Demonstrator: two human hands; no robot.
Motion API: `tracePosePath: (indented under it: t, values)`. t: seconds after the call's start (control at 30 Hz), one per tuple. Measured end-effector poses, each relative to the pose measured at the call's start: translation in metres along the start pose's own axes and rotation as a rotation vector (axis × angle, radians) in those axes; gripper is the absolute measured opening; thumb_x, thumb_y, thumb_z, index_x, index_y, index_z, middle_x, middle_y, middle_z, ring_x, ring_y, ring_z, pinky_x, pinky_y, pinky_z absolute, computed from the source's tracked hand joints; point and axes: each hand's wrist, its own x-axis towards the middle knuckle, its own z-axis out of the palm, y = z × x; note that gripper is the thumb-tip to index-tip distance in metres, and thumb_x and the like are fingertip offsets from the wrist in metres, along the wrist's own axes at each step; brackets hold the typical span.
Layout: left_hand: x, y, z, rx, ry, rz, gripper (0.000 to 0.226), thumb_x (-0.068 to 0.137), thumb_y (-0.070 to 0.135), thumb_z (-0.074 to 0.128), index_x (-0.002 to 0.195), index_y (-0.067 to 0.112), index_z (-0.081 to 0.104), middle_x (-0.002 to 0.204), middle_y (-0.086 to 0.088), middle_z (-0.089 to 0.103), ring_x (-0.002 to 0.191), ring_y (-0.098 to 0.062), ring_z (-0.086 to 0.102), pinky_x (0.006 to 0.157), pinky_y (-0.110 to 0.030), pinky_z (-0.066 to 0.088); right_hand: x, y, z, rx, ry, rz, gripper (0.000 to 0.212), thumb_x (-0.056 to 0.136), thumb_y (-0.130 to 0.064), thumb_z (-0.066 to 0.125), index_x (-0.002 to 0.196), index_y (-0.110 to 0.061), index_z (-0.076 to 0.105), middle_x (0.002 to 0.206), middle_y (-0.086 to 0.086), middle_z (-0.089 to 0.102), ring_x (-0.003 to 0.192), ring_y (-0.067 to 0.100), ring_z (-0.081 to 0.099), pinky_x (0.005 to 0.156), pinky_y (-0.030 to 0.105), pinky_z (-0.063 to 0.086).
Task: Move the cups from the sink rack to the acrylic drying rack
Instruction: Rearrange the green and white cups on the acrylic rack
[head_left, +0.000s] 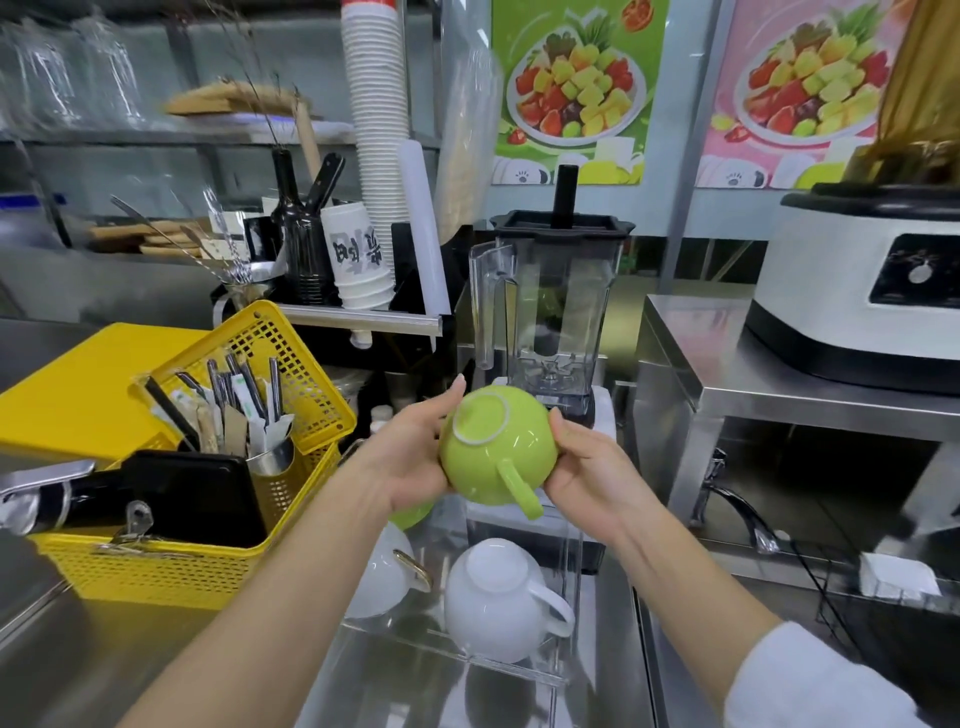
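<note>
Fingers of left hand and right hand clasp the upturned green cup above the acrylic drying rack.

the green cup is glossy glazed ceramic with a matt unglazed foot ring, and the two white cups below it are the same smooth, shiny ceramic. the drying rack is clear, glossy acrylic, standing on a brushed stainless-steel surface. the yellow basket is perforated plastic, and the blender jug is clear plastic with a matt black lid.
</note>
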Motion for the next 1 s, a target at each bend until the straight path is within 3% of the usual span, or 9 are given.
tracePosePath:
  t: [0.17, 0.3, 0.4, 0.47, 0.53, 0.63, 0.83, 0.93, 1.0]
  values:
    - [0.014, -0.01, 0.005, -0.153, 0.098, 0.054, 0.036, 0.083, 0.031, 0.06, 0.109, 0.007, 0.065, 0.091, -0.011, 0.074, 0.091, -0.029, 0.066, 0.081, -0.045, 0.052, -0.004, -0.003, 0.012, -0.633, 0.18, -0.176, 0.037, 0.086, -0.032, 0.06, 0.117, -0.013, 0.055, 0.112, 0.01, 0.06, 0.096, 0.021, 0.06, 0.073, 0.03, 0.051]
    - [0.018, -0.01, 0.008, -0.223, 0.196, 0.072, 0.029, 0.088, 0.038, 0.055, 0.097, 0.012, 0.065, 0.089, -0.011, 0.071, 0.082, -0.027, 0.065, 0.069, -0.042, 0.051, -0.019, 0.004, 0.011, -1.082, 0.07, -0.451, 0.031, 0.077, -0.029, 0.07, 0.104, -0.022, 0.057, 0.095, -0.012, 0.052, 0.088, 0.009, 0.049, 0.075, 0.018, 0.042]
    - [0.017, -0.017, 0.008, -0.215, 0.204, 0.021, 0.029, 0.088, 0.036, 0.056, 0.091, 0.009, 0.065, 0.075, -0.012, 0.074, 0.08, -0.028, 0.065, 0.071, -0.044, 0.051, -0.016, 0.007, 0.007, -1.408, 0.073, -0.533, 0.024, 0.08, -0.021, 0.068, 0.1, -0.011, 0.058, 0.083, -0.007, 0.052, 0.083, 0.016, 0.047, 0.081, 0.033, 0.045]
    - [0.014, -0.021, 0.008, -0.177, 0.201, -0.015, 0.023, 0.087, 0.029, 0.058, 0.092, 0.007, 0.064, 0.07, -0.012, 0.074, 0.081, -0.028, 0.065, 0.079, -0.046, 0.051, -0.013, 0.006, 0.007, -1.396, 0.087, -0.512, 0.017, 0.083, -0.014, 0.063, 0.098, -0.007, 0.058, 0.086, 0.001, 0.056, 0.085, 0.024, 0.053, 0.083, 0.043, 0.047]
    - [0.011, -0.022, 0.007, -0.103, 0.216, -0.039, 0.027, 0.085, 0.024, 0.062, 0.106, 0.007, 0.061, 0.089, -0.014, 0.072, 0.085, -0.028, 0.064, 0.086, -0.044, 0.051, -0.011, 0.008, 0.006, -1.371, 0.083, -0.448, 0.018, 0.086, -0.013, 0.059, 0.103, -0.007, 0.057, 0.09, 0.003, 0.057, 0.089, 0.025, 0.055, 0.085, 0.043, 0.047]
    - [0.011, -0.02, 0.005, 0.082, 0.311, -0.002, 0.039, 0.08, 0.024, 0.067, 0.115, 0.008, 0.058, 0.105, -0.013, 0.066, 0.088, -0.026, 0.063, 0.077, -0.035, 0.053, -0.009, 0.014, 0.0, -1.377, 0.099, -0.403, 0.024, 0.09, -0.013, 0.054, 0.113, -0.007, 0.054, 0.092, 0.003, 0.054, 0.091, 0.023, 0.052, 0.087, 0.039, 0.044]
    - [0.028, -0.036, -0.022, 0.302, 0.386, -0.015, 0.11, 0.025, 0.057, 0.083, 0.121, 0.011, 0.055, 0.125, -0.009, 0.061, 0.111, -0.029, 0.059, 0.101, -0.047, 0.044, -0.01, 0.019, -0.01, -1.332, 0.064, -0.348, 0.021, 0.089, -0.01, 0.055, 0.109, -0.006, 0.056, 0.078, -0.005, 0.053, 0.083, 0.022, 0.052, 0.082, 0.037, 0.045]
    - [0.015, -0.035, -0.018, 0.397, 0.404, -0.047, 0.106, 0.032, 0.065, 0.077, 0.122, 0.012, 0.054, 0.131, -0.008, 0.054, 0.116, -0.028, 0.055, 0.103, -0.045, 0.042, -0.01, 0.022, -0.014, -1.328, 0.018, -0.298, 0.019, 0.089, -0.01, 0.054, 0.109, -0.01, 0.056, 0.081, -0.003, 0.055, 0.084, 0.021, 0.053, 0.082, 0.038, 0.047]
    - [0.005, -0.033, -0.011, 0.464, 0.4, -0.048, 0.092, 0.056, 0.06, 0.075, 0.128, 0.011, 0.048, 0.134, -0.009, 0.052, 0.118, -0.027, 0.052, 0.102, -0.039, 0.041, -0.009, 0.022, -0.017, -1.334, 0.006, -0.283, 0.02, 0.09, -0.011, 0.054, 0.109, -0.011, 0.056, 0.086, 0.001, 0.057, 0.086, 0.022, 0.054, 0.083, 0.037, 0.047]
